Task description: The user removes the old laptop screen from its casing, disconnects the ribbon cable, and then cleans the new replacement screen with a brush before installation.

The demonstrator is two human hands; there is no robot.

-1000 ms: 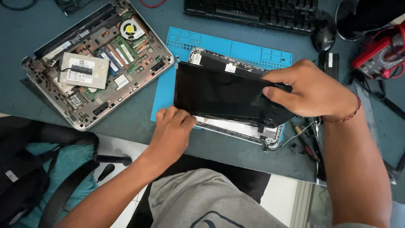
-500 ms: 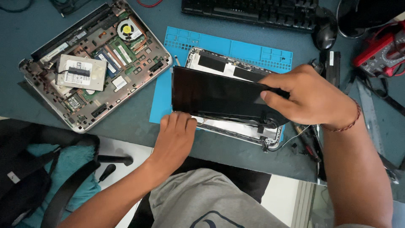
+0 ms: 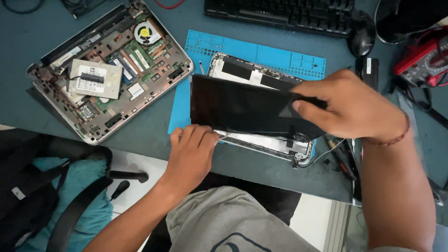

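A black laptop screen panel (image 3: 242,107) is tilted up off a silver lid shell (image 3: 261,142) that lies on a blue work mat (image 3: 261,53). My right hand (image 3: 350,109) grips the panel's right edge, thumb on top. My left hand (image 3: 191,151) presses on the lower left corner of the shell, fingers curled at the panel's bottom edge. The far part of the shell, with black tape patches, shows above the panel.
An opened laptop base (image 3: 112,65) with fan, memory sticks and a loose drive lies at the upper left. A black keyboard (image 3: 280,14) and mouse (image 3: 361,39) sit at the back, a red multimeter (image 3: 420,58) to the right. An office chair (image 3: 56,186) stands at lower left.
The panel has been lifted further off the shell and shifted toward me, uncovering more of the shell's far side. My left hand stays at the lower left corner.
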